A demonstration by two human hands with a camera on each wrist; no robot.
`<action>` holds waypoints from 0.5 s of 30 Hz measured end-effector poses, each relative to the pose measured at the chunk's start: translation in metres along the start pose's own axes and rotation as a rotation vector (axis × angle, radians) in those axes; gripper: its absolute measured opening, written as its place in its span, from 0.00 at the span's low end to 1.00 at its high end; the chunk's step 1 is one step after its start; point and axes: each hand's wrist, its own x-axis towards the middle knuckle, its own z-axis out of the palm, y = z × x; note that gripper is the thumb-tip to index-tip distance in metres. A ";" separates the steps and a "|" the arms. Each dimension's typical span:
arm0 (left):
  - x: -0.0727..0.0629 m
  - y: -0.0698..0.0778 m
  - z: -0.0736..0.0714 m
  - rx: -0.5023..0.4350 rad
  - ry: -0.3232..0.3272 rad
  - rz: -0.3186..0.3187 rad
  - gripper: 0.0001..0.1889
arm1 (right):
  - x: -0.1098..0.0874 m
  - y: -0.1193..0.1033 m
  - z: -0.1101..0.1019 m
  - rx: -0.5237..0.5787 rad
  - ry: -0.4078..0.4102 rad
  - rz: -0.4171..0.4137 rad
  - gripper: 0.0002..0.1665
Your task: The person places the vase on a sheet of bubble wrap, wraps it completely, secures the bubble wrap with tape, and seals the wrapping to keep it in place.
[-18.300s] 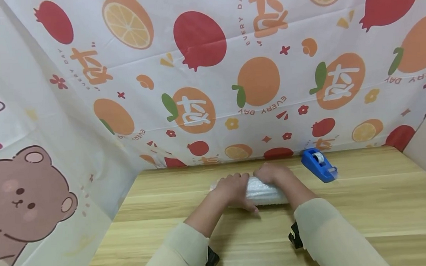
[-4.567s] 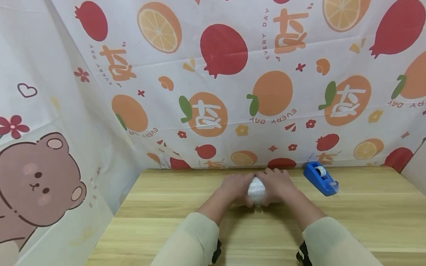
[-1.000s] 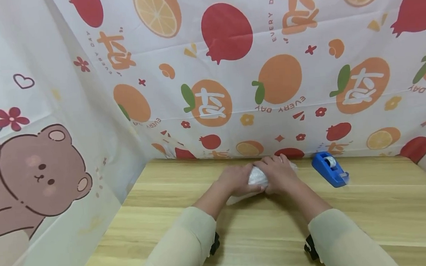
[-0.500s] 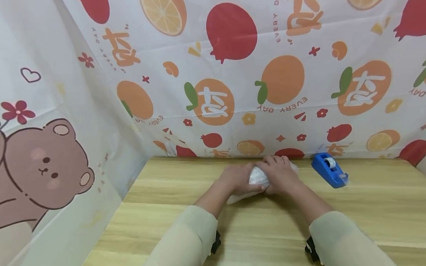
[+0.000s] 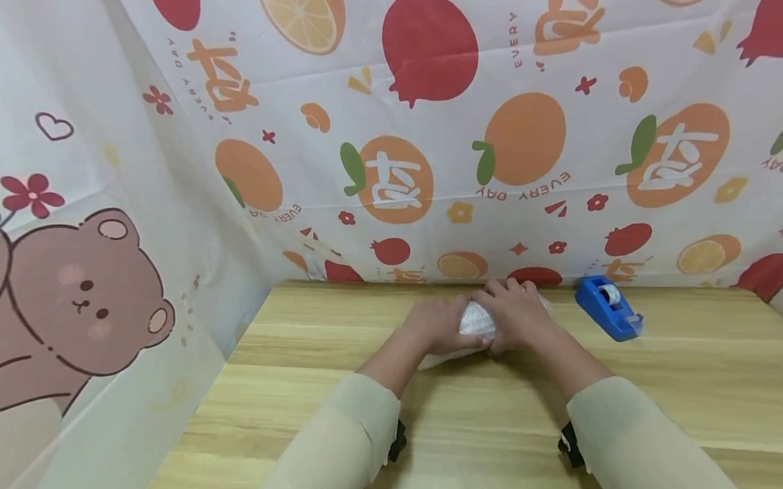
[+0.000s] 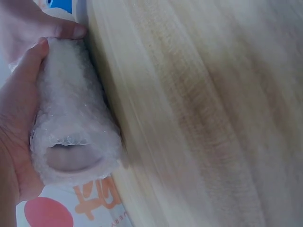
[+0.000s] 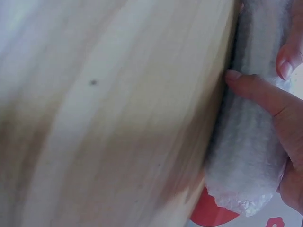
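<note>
A cylinder wrapped in clear bubble wrap lies on the table near its back edge, largely covered by both hands in the head view. My left hand grips its left part, palm and thumb along the side. Farther right, my right hand holds it from above, with the thumb laid across the wrap. The left wrist view shows the near end of the bubble-wrapped cylinder, where an oval opening shows a smooth, pale pinkish surface. At the other end, in the right wrist view, loose wrap sticks out.
A blue tape dispenser with a roll of tape stands right of the hands, near the back edge. Behind the wooden table hangs a fruit-printed cloth; a bear-printed cloth hangs on the left.
Earlier, the roll lay sideways with the hands farther apart; later both hands clasped it close together. Over the last second the grip stays nearly the same; the head view shifts slightly.
</note>
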 end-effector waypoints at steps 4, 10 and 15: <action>-0.004 0.000 0.006 -0.017 -0.060 -0.006 0.48 | -0.003 -0.003 0.003 0.027 -0.080 -0.005 0.60; -0.006 -0.001 0.009 -0.045 -0.057 -0.002 0.49 | -0.006 -0.003 0.007 0.053 -0.060 0.019 0.60; 0.000 -0.001 0.000 -0.019 -0.014 0.020 0.45 | -0.006 0.003 0.008 0.048 0.046 0.030 0.58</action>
